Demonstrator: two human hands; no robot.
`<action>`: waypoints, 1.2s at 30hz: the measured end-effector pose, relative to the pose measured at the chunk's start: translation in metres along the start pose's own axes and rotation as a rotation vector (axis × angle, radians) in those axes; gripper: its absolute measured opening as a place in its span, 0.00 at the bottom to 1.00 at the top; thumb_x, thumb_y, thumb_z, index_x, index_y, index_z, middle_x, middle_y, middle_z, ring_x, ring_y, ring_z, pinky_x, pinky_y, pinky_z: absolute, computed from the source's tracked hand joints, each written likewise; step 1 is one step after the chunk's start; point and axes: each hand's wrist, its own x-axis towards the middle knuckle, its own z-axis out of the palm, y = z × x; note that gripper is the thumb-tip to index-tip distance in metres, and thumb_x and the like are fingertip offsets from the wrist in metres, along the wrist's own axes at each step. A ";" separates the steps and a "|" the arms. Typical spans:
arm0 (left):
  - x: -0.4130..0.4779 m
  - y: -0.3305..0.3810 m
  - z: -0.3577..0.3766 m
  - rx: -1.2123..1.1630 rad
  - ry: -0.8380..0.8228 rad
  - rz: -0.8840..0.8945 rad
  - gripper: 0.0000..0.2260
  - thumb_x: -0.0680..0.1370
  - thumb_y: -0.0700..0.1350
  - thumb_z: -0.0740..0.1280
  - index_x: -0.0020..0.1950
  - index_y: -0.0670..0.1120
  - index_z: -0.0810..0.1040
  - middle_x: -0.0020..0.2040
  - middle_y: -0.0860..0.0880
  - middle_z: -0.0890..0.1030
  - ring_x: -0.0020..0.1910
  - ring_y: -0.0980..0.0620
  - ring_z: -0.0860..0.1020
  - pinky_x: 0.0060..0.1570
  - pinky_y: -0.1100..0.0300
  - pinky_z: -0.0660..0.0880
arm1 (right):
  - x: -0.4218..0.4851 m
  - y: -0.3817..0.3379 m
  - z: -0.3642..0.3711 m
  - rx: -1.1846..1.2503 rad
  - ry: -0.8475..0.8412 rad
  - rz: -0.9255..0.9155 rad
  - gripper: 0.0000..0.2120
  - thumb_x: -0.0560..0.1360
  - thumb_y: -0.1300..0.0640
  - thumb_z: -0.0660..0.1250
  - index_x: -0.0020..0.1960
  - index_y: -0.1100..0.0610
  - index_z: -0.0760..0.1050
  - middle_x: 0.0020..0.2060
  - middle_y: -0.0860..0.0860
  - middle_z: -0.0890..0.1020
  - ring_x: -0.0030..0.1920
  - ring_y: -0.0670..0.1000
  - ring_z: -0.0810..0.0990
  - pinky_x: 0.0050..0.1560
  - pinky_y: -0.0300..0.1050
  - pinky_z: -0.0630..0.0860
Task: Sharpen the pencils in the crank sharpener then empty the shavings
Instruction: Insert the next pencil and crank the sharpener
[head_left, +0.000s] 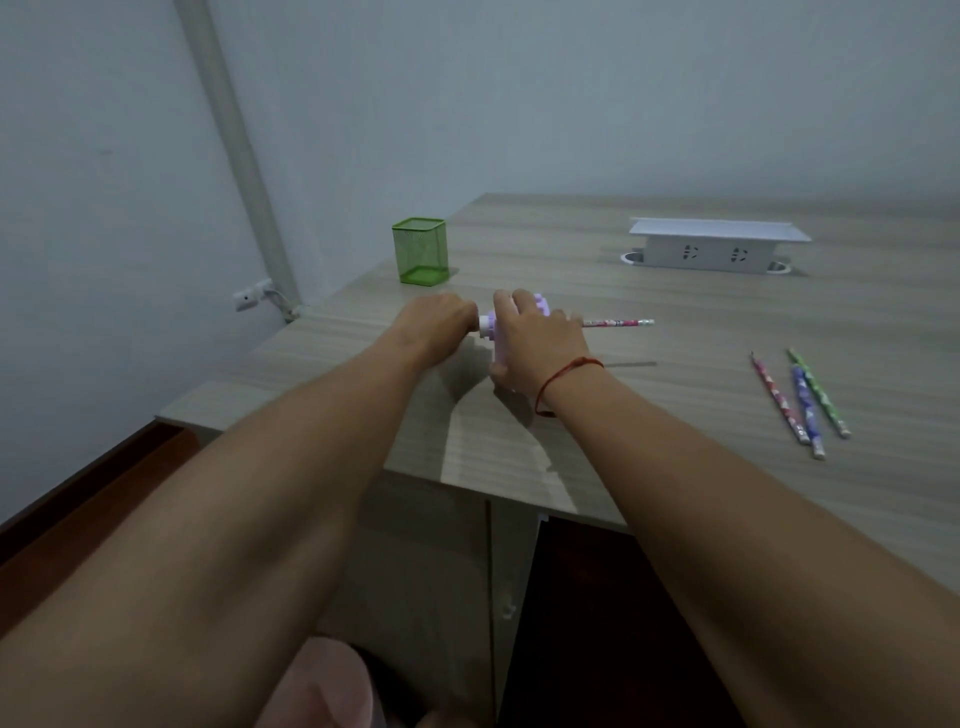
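Observation:
A small lilac crank sharpener (537, 304) stands on the wooden table (675, 467), mostly covered by my hands. My right hand (540, 343) clamps down over its body. My left hand (439, 322) is closed at its left end, where the white-and-lilac crank hub (485, 325) shows; the handle itself is hidden in my fist. A pink patterned pencil (618, 322) sticks out of the sharpener's right side, eraser end pointing right. Three more pencils lie loose at the right: pink (779, 397), blue (805, 410) and green (821, 392).
A green mesh pencil cup (421, 251) stands behind my left hand near the table's left edge. A white pop-up socket box (719, 244) sits at the back right. The table's front edge runs under my forearms, with a cabinet (431, 561) below.

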 end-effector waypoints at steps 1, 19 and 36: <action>0.001 -0.004 -0.002 0.011 0.045 0.016 0.10 0.79 0.35 0.58 0.55 0.40 0.76 0.51 0.40 0.80 0.51 0.39 0.78 0.39 0.53 0.68 | 0.000 0.000 -0.001 -0.005 -0.006 -0.009 0.31 0.71 0.49 0.68 0.70 0.55 0.60 0.68 0.54 0.68 0.59 0.61 0.76 0.60 0.62 0.72; -0.063 0.025 0.009 -0.249 0.105 -0.026 0.08 0.80 0.40 0.59 0.53 0.41 0.78 0.50 0.41 0.81 0.49 0.44 0.79 0.46 0.55 0.73 | 0.006 -0.009 -0.012 0.026 -0.077 0.061 0.27 0.76 0.52 0.67 0.71 0.56 0.62 0.69 0.56 0.68 0.70 0.58 0.68 0.64 0.59 0.71; 0.002 -0.004 0.020 -0.008 0.022 0.000 0.12 0.80 0.38 0.56 0.58 0.41 0.77 0.56 0.40 0.80 0.59 0.40 0.76 0.67 0.54 0.64 | 0.004 0.001 -0.007 0.062 -0.024 -0.022 0.25 0.74 0.50 0.65 0.68 0.54 0.63 0.66 0.53 0.71 0.60 0.60 0.76 0.57 0.62 0.74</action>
